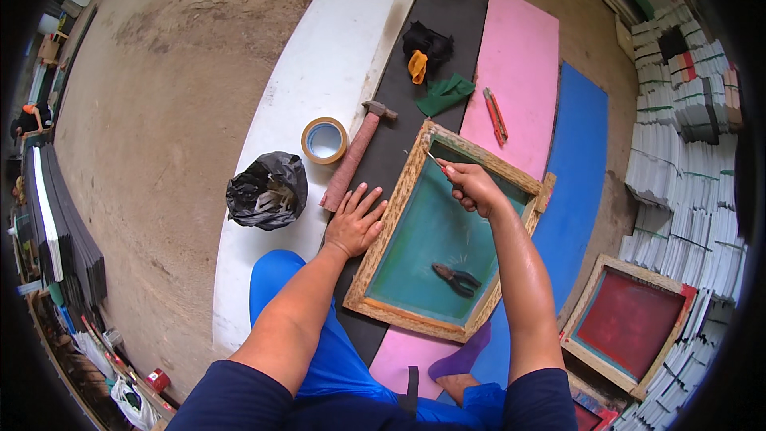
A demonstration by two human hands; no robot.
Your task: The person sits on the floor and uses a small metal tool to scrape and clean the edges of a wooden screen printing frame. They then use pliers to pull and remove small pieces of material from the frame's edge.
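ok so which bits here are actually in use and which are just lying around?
In use:
- wooden screen frame, left hand flat against its edge
- thin tool pinched in right hand, tip at the frame's inner corner

Lying about:
- pliers on the green mesh
- hammer
- tape roll
- black bag
- rags
- red cutter
- second frame

The floor [175, 72] was bare brown concrete, stained and dusty in daylight. Long foam sheets lay side by side on it: white [319, 88], black [447, 24], pink [519, 64] and blue [582, 152]. Bundled white stacks [686, 136] rose along the right; dark boards [64, 231] stood piled at left.
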